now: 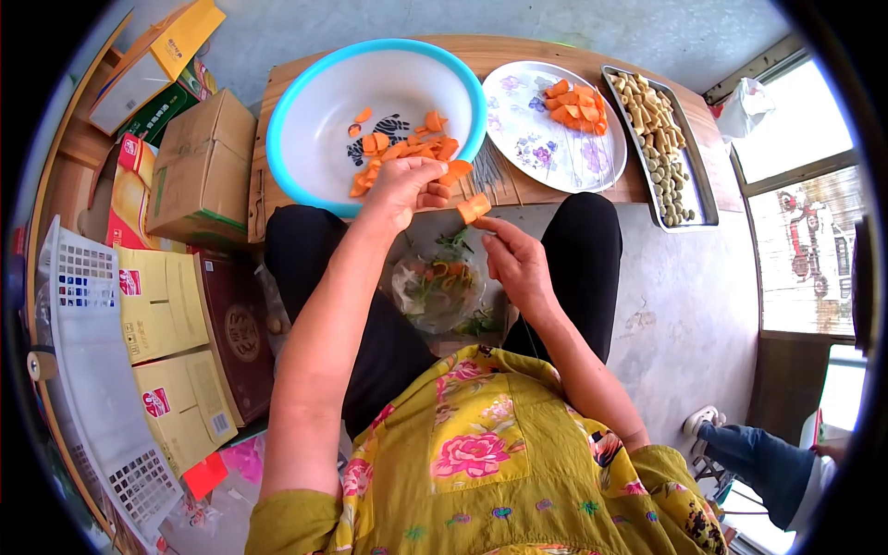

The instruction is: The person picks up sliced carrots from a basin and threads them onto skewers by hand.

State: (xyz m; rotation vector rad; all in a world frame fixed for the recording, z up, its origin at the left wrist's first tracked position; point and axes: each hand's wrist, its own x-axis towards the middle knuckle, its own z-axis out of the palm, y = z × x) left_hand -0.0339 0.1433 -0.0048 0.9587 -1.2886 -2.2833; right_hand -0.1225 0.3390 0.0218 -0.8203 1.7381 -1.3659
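My left hand (407,192) is over the near rim of the blue-rimmed basin (314,176), pinching an orange carrot slice (456,172). Carrot pieces (421,148) lie in the basin. Just below and to the right, my right hand (520,264) is closed on a thin skewer, mostly hidden by the fingers. Carrot pieces (474,208) sit on its tip, close to the left hand but apart from the slice. Loose skewers (499,178) lie on the wooden table between basin and plate.
A flowered oval plate (518,120) holds skewered carrots (578,106). Beside it, a metal tray (698,176) carries pale and greenish pieces. A bag of scraps (439,287) lies between my knees. Cartons (203,166) stack at left; a person's leg (758,462) shows at right.
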